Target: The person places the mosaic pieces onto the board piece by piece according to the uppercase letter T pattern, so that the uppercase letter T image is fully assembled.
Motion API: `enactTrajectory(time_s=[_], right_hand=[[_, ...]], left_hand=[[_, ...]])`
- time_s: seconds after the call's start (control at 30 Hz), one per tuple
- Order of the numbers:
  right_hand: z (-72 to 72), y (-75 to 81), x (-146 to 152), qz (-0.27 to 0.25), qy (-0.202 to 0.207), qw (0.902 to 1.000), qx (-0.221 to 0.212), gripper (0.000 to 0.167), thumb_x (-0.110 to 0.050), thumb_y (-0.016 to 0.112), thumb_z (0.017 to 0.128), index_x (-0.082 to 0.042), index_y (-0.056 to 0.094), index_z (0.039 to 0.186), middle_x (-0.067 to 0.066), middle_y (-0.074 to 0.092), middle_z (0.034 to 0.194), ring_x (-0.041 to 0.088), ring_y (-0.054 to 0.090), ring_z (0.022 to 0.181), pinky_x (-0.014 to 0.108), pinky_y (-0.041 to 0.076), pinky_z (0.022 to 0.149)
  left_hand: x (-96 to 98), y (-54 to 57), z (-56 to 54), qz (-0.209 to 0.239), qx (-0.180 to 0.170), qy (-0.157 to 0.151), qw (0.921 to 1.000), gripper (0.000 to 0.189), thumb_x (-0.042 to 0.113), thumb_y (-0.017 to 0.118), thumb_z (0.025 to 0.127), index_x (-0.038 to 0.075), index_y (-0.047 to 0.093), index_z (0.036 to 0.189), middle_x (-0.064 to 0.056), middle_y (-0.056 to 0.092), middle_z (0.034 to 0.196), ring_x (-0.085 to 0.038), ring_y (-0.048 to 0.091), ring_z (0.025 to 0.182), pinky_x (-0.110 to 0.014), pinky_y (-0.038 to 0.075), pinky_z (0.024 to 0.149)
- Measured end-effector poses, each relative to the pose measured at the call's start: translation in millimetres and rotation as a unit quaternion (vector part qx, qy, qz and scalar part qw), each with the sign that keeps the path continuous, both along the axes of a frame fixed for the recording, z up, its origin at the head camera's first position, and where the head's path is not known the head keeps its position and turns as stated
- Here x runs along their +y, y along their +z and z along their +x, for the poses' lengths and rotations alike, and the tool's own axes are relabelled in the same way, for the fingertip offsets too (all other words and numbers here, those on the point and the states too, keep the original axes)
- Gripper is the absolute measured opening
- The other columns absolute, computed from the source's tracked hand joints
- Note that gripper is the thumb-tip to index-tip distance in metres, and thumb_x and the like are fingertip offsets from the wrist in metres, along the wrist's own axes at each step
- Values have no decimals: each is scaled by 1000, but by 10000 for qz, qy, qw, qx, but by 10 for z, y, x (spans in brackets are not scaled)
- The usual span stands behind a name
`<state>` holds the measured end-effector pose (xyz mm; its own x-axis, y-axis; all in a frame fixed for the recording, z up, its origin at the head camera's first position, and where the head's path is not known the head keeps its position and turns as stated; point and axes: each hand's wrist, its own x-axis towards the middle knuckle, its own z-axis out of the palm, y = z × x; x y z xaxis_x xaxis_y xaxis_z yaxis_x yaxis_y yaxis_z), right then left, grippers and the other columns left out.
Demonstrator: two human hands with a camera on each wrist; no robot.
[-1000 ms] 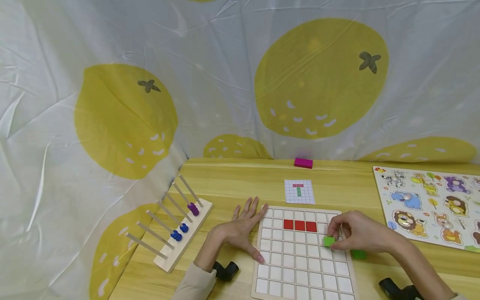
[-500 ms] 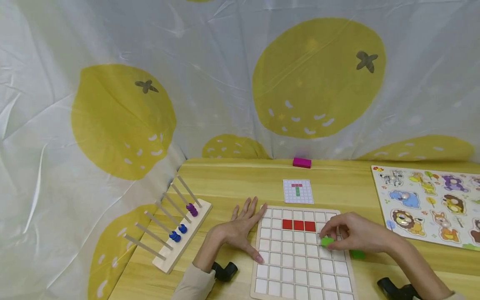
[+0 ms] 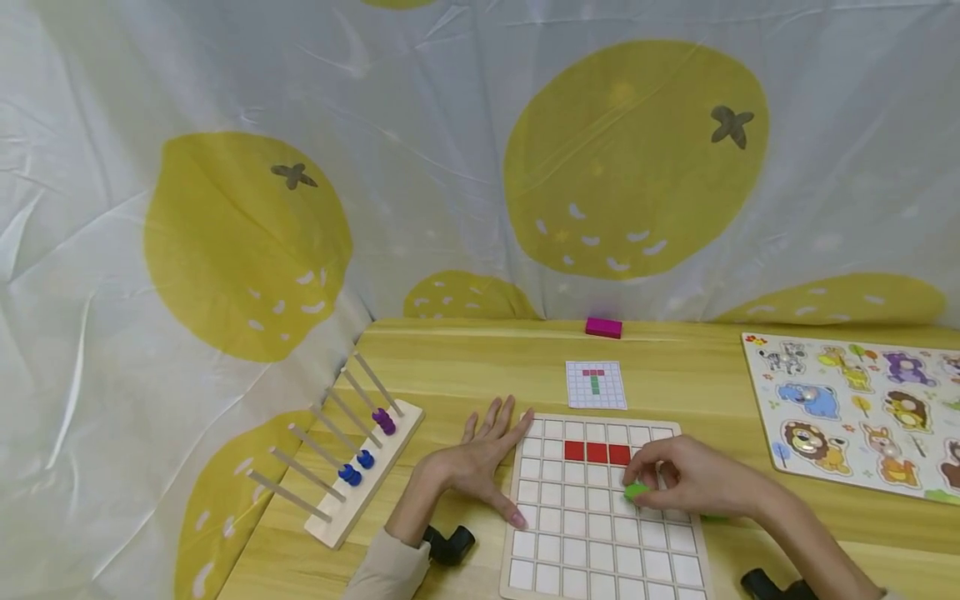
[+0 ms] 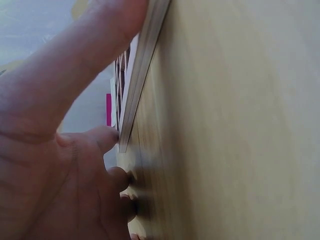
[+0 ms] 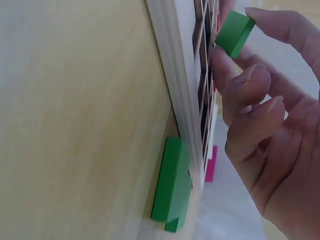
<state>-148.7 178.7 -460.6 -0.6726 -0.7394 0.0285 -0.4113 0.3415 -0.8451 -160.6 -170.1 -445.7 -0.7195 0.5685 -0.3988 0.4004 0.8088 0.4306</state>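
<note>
A wooden grid board (image 3: 575,552) with white square cells lies on the table. Across its second row sit red square tiles (image 3: 597,452), side by side. Thumb and fingertips of my right hand (image 3: 693,477) pinch a small green block (image 5: 233,33), held tilted over the right part of the board, below and right of the red tiles. My left hand (image 3: 474,468) spreads its fingers by the board's left edge, index finger and thumb touching it. Beside the board's right edge lie more green blocks (image 5: 171,182), mostly hidden by my right hand in the head view.
Behind the board lies a pattern card (image 3: 596,384) with a red and green T. A magenta block (image 3: 603,327) is at the table's back edge. A peg stand (image 3: 367,479) with beads stands left, an animal puzzle board (image 3: 855,417) right. A lemon-print curtain (image 3: 442,167) hangs behind.
My right hand has moved left over the board with the green block, which is now tilted more. The left hand stays at the board's left edge.
</note>
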Motion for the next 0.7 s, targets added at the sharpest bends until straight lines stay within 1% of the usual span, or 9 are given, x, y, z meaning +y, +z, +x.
enactTrajectory(time_s=[0.07,0.17,0.3,0.47,0.6,0.7], right_hand=[[14,-1,-28,7,-58,10000,68,9,-23,79,92,-19,74,98,-13,61,78,-5,49,63,17,45,52],[40,17,-83,102,-232,9996,130,11,-26,80,91,-18,73,95,-13,60,76,-5,48,62,17,45,53],[98,79,-199,452,-714,9962,216,18,-31,83,89,-18,70,92,-12,58,73,-4,48,60,18,44,55],[166,159,-400,926,-1422,9848,378,25,-37,85,84,-19,68,87,-13,57,69,-1,46,61,19,41,57],[181,172,-536,1094,-1943,9735,504,27,-36,88,81,-19,67,83,-11,56,67,1,45,62,20,40,58],[184,160,-613,1229,-2159,9680,346,28,-34,89,79,-18,66,83,-9,56,67,4,47,62,21,39,58]], left_hand=[[0,-1,2,-6,1,1,10000,143,53,92,71,20,-9,167,-17,-25,170,-37,-23,159,-63,-12,128],[1,-2,2,-21,3,15,10000,143,53,92,71,20,-8,167,-17,-26,171,-36,-23,159,-63,-13,128],[1,-8,-1,-14,19,16,10000,143,53,92,71,20,-8,167,-17,-25,171,-36,-23,159,-63,-12,128],[-16,-19,-10,-5,-32,35,10000,142,54,92,71,23,-9,167,-13,-27,170,-33,-25,158,-60,-15,128],[-1,-27,-17,-10,-22,23,10000,143,55,92,71,23,-9,167,-13,-27,171,-33,-25,159,-59,-15,128],[4,-25,-17,-38,-4,14,10000,143,55,92,71,22,-9,167,-14,-26,171,-33,-25,159,-60,-15,128]])
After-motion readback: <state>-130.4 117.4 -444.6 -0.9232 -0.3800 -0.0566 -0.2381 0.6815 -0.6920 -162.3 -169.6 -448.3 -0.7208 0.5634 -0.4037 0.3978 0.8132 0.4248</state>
